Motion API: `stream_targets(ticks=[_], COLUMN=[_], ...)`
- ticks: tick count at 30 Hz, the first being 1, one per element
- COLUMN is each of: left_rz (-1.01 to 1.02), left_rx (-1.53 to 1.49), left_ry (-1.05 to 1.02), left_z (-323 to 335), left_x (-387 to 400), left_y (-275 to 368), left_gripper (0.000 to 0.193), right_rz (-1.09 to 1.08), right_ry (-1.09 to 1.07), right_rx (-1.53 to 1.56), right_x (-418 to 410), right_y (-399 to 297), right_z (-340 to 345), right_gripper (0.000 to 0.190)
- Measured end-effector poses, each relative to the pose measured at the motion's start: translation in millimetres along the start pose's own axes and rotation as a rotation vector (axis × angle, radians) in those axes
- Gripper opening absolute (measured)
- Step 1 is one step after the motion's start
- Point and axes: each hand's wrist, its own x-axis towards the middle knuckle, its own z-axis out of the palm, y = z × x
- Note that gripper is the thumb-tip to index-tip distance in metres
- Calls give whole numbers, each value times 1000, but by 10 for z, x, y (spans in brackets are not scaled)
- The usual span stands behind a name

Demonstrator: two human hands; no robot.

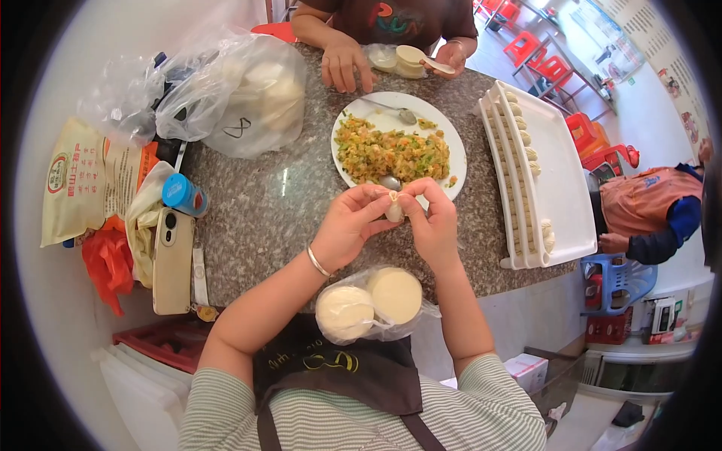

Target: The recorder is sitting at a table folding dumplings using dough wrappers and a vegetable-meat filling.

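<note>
Between the fingertips of my left hand (352, 222) and my right hand (431, 220) is a small pale dumpling (395, 209), pinched at its top by both. They are over the near edge of a white oval plate (458, 141) with chopped orange, yellow and green filling (395, 152). One spoon (390, 182) lies in the filling just beyond my fingers, another (406, 115) at the plate's far side. Close to my body, two stacks of round dough wrappers (396, 296) sit in a clear plastic bag. At the right, stacked white trays (564, 186) hold rows of pleated dumplings (530, 153).
Across the granite table (254, 225), a co-worker's hands (345, 65) are near more wrappers (410, 55); one holds a wrapper. Bulky plastic bags (254, 101), a blue-lidded container (186, 194) and a phone (173, 262) line the left side. Another person (648, 208) is beyond the trays.
</note>
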Motion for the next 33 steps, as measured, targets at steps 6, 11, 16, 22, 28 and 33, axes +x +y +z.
stream_targets(ticks=[6,11,16,22,28,33], left_rz=[38,130,162,-7,-238,-253], left_rx=[56,63,202,65,-72,-35], left_ry=[-38,-20,-57,-80,-209,-203], left_z=[-28,-11,13,30,-33,-36], left_x=[1,11,-16,-8,-16,-4], left_y=[-8,-45,-29,12,111,123], left_gripper=[13,13,15,25,28,29], right_rz=[-93,-223,-135,-92,39,-26], right_ry=[-13,22,26,139,1,-37], right_rx=[-128,-241,-159,-149,245,234], right_x=[24,13,-13,-12,10,-33], right_y=[24,79,91,112,155,301], right_z=[37,76,45,-56,-243,-294], right_gripper=[7,7,8,6,8,14])
